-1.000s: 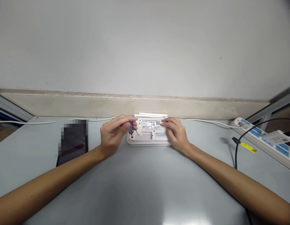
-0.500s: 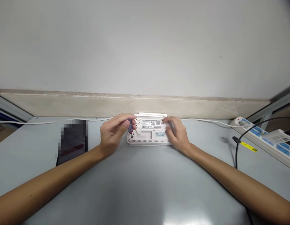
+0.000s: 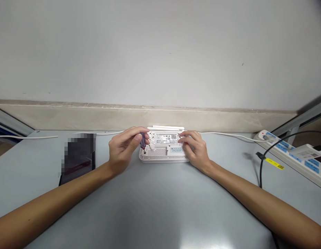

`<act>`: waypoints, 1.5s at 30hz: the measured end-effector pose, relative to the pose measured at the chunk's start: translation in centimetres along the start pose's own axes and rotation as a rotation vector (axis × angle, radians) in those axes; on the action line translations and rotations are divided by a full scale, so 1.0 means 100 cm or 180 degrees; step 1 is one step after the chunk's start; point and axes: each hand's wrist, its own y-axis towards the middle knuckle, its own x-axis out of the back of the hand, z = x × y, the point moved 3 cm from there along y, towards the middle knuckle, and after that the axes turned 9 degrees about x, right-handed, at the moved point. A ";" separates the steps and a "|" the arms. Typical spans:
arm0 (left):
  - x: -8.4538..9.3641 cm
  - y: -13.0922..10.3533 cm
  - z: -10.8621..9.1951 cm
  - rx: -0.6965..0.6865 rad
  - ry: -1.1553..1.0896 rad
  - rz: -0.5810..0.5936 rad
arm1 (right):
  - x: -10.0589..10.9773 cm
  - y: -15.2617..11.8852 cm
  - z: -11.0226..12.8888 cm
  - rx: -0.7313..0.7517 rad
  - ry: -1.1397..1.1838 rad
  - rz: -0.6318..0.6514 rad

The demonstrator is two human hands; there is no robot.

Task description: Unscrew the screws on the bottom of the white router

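A white router lies with its vented, labelled underside up, near the wall. My left hand is closed around a small screwdriver with a translucent purplish handle. The screwdriver stands roughly upright at the router's near left corner, by a round screw hole; whether its tip is in a screw I cannot tell. A small white rounded piece lies beside it on the underside. My right hand grips the router's right end, its fingertips on the printed label.
White antennas lie behind the router against the wall. At left rests a dark flat device, partly pixelated. A power strip with plugs sits at right, beside a black cable with a yellow tag.
My right fingers have spread further onto the label. The left hand keeps the screwdriver at the same corner. The whole view has shifted slightly.
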 end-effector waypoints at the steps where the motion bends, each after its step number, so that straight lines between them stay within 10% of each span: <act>1: 0.000 0.000 0.000 0.0010 -0.0011 -0.0011 | 0.000 0.000 0.000 0.0001 0.0001 -0.0002; 45: 0.003 -0.002 0.005 0.0299 -0.0180 0.0008 | 0.000 0.000 0.000 -0.0167 -0.0136 -0.0047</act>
